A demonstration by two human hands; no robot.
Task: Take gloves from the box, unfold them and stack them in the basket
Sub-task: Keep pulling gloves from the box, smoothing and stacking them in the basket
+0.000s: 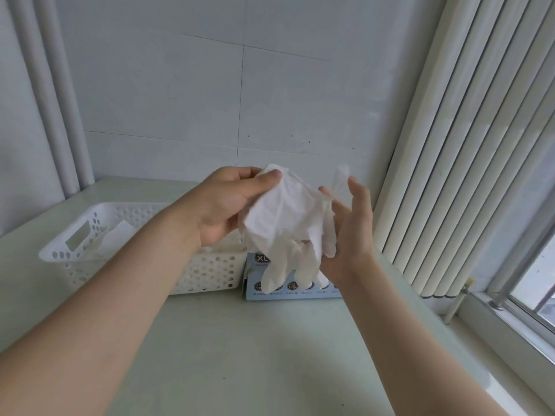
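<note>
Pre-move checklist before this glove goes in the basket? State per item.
1. Left hand pinches the glove at its top edge: ok.
2. Right hand open, fingers straight beside the glove: ok.
3. Glove unfolded flat: not ok, creased and bunched below.
4. Only one glove held: cannot tell.
5. Basket top open, gloves already inside: ok.
6. Glove clear of the box: cannot tell.

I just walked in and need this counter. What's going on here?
A person is unfolding a white glove in the air above the box. The left hand pinches its cuff end; the right hand, fingers straight, touches its side. The white basket beside the box already holds what look like gloves.
</note>
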